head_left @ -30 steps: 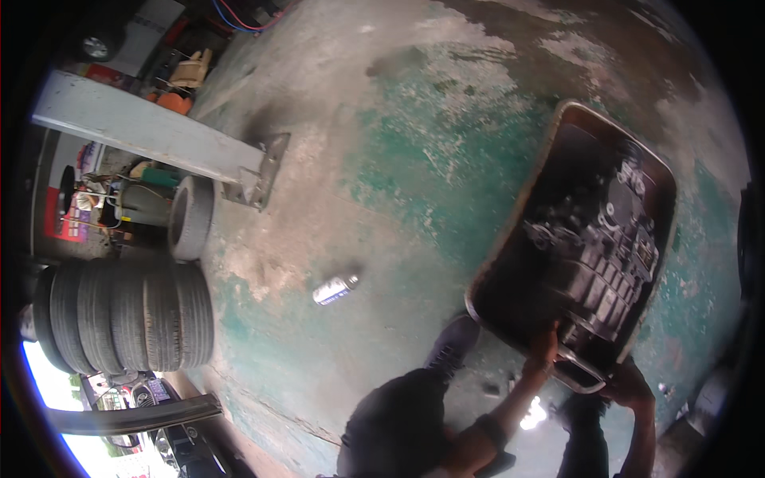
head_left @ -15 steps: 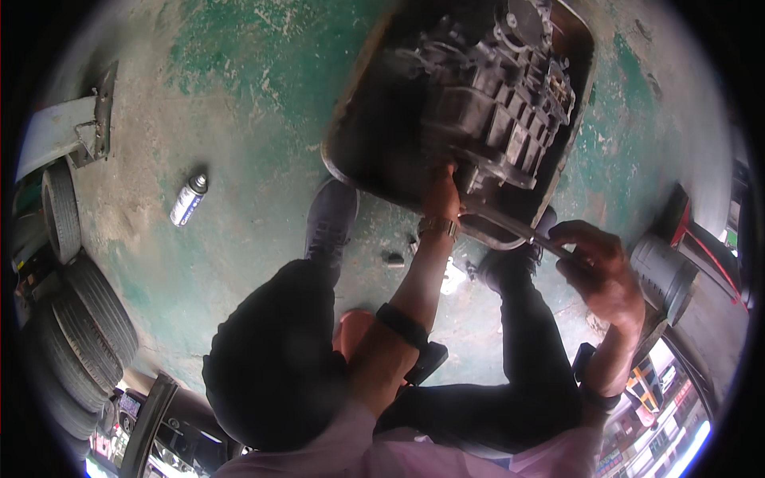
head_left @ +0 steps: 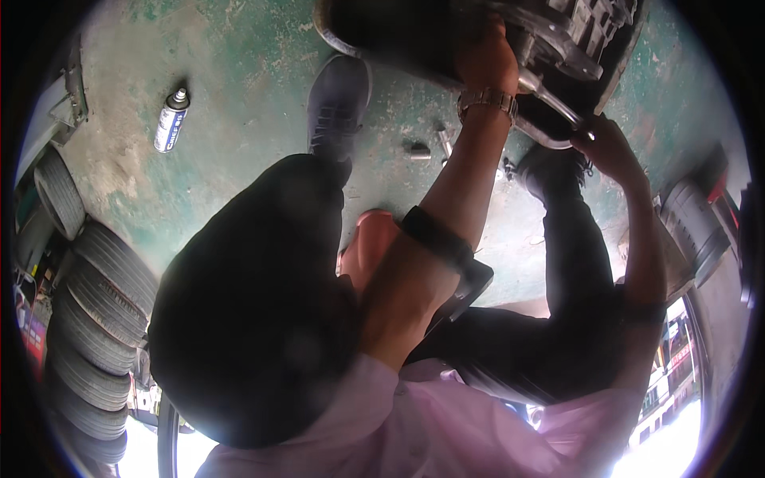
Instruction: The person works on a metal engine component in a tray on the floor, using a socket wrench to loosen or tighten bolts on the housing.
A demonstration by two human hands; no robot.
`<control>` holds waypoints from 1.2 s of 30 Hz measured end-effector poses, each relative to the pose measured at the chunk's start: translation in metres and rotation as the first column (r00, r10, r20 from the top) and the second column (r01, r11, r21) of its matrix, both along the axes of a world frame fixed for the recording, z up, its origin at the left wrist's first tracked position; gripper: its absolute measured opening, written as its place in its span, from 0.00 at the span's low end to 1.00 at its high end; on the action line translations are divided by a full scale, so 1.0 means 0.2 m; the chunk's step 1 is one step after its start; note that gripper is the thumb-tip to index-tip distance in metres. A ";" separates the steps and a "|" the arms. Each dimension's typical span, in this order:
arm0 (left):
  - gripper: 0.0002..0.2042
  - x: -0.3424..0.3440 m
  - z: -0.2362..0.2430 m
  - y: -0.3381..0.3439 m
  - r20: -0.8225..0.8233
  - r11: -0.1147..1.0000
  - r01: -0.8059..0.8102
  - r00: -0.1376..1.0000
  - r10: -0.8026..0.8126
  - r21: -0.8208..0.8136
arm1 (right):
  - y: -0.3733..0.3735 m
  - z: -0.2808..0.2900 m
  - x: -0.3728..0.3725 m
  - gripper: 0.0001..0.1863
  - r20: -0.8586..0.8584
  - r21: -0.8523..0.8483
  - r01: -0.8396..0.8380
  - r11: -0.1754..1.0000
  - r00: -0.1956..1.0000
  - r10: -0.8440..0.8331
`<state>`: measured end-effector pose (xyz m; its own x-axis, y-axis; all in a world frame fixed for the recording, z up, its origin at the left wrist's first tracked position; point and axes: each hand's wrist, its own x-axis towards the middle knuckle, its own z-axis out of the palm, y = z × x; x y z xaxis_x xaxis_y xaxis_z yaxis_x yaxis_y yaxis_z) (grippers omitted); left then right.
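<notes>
My right hand (head_left: 612, 151) is closed around the end of a long silver wrench (head_left: 554, 103), which slants up and left to the metal transmission housing (head_left: 558, 40). At the wrench's other end, my left hand (head_left: 488, 62), with a metal-band watch on its wrist, reaches in at the housing's near flange. Its fingers look curled, but shadow hides what they hold. The housing lies in a dark metal tray (head_left: 339, 40), partly cut off by the top edge. How the wrench's head meets the housing is hidden.
A spray can (head_left: 171, 119) stands on the worn green floor at left. Small metal sockets (head_left: 420, 151) lie between my shoes. A reddish object (head_left: 370, 243) sits under my left forearm. Stacked tyres (head_left: 103, 319) line the left; a grey cylindrical container (head_left: 693, 231) is at right.
My view has shifted, so tray and housing sit higher. My right hand has swung nearer the tray's edge, turning the wrench's handle more steeply downward. My left hand stays at the flange.
</notes>
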<state>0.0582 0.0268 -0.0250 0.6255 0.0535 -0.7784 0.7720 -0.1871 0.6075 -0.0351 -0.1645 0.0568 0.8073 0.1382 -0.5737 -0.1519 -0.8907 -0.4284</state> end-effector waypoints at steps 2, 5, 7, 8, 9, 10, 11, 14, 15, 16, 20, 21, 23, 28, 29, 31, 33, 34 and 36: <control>0.20 -0.08 -0.05 -0.02 0.463 0.672 0.025 0.706 -0.536 0.740 | -0.01 0.00 0.04 0.10 -0.219 0.012 0.094 0.995 0.972 -0.090; 0.20 -0.18 -0.01 0.04 0.503 0.919 0.057 0.823 -0.264 0.390 | -0.03 0.10 0.04 0.12 -0.268 0.094 0.171 0.981 0.953 -0.140; 0.19 -0.23 0.07 0.14 0.488 0.940 0.067 0.841 -0.234 0.335 | 0.03 0.22 0.08 0.14 -0.368 0.083 0.289 0.954 0.898 -0.240; 0.19 -0.24 0.14 0.09 0.496 0.962 0.055 0.848 -0.186 0.268 | 0.01 0.39 0.13 0.16 -0.434 -0.026 0.361 0.932 0.836 -0.336; 0.19 -0.26 0.16 0.10 0.500 0.967 0.055 0.848 -0.176 0.248 | 0.05 0.49 0.16 0.18 -0.416 -0.023 0.361 0.932 0.844 -0.337; 0.19 -0.28 0.17 0.12 0.501 0.967 0.055 0.847 -0.177 0.249 | 0.10 0.57 0.17 0.19 -0.405 -0.011 0.363 0.932 0.850 -0.336; 0.19 -0.29 0.17 0.15 0.501 0.968 0.052 0.848 -0.172 0.244 | 0.12 0.64 0.15 0.20 -0.307 0.070 0.365 0.928 0.893 -0.328; 0.19 -0.30 0.20 0.16 0.497 0.974 0.052 0.854 -0.157 0.220 | 0.14 0.88 0.16 0.20 -0.139 0.119 0.282 0.952 0.954 -0.265; 0.19 -0.31 0.19 0.18 0.491 0.972 0.059 0.855 -0.167 0.227 | 0.15 0.89 0.17 0.20 -0.110 0.122 0.250 0.961 0.965 -0.238; 0.19 -0.33 0.19 0.20 0.487 0.970 0.062 0.856 -0.173 0.235 | 0.17 0.89 0.18 0.20 -0.081 0.122 0.220 0.968 0.974 -0.211; 0.19 -0.33 0.18 0.24 0.472 0.965 0.077 0.860 -0.192 0.252 | 0.27 0.82 0.21 0.17 0.042 0.160 0.118 0.980 0.991 -0.126; 0.19 -0.33 0.19 0.20 0.472 0.972 0.070 0.865 -0.171 0.224 | 0.24 0.86 0.25 0.16 -0.092 0.044 0.179 0.983 0.980 -0.174; 0.19 -0.32 0.19 0.22 0.467 0.970 0.072 0.867 -0.176 0.231 | 0.20 0.81 0.25 0.15 -0.222 -0.047 0.234 0.971 0.945 -0.239; 0.19 -0.30 0.23 0.14 0.470 0.981 0.071 0.869 -0.150 0.182 | -0.09 0.42 0.10 0.06 -0.219 -0.046 0.127 0.991 0.966 -0.134; 0.19 -0.35 0.14 0.21 0.429 0.972 0.087 0.886 -0.177 0.220 | -0.05 0.20 0.03 0.05 -0.257 0.001 0.111 0.994 0.961 -0.107; 0.19 -0.32 0.12 0.19 0.425 0.974 0.087 0.889 -0.170 0.208 | -0.02 0.12 0.00 0.05 -0.356 -0.012 0.197 0.980 0.915 -0.189; 0.19 -0.28 0.10 0.15 0.429 0.977 0.083 0.889 -0.162 0.198 | 0.02 0.11 0.01 0.06 -0.380 -0.050 0.216 0.975 0.899 -0.219; 0.19 -0.23 0.08 0.12 0.429 0.973 0.082 0.887 -0.169 0.214 | 0.03 0.07 0.03 0.07 -0.386 -0.041 0.221 0.975 0.896 -0.219; 0.19 -0.23 0.04 0.13 0.418 0.973 0.078 0.893 -0.165 0.218 | 0.03 0.03 0.01 0.08 -0.394 -0.027 0.229 0.973 0.892 -0.221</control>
<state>0.0127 0.0537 -0.0162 0.9073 0.0753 -0.4137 0.4065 -0.4085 0.8173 -0.0324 -0.1579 0.0624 0.5284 -0.0056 -0.8490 -0.5062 -0.8049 -0.3097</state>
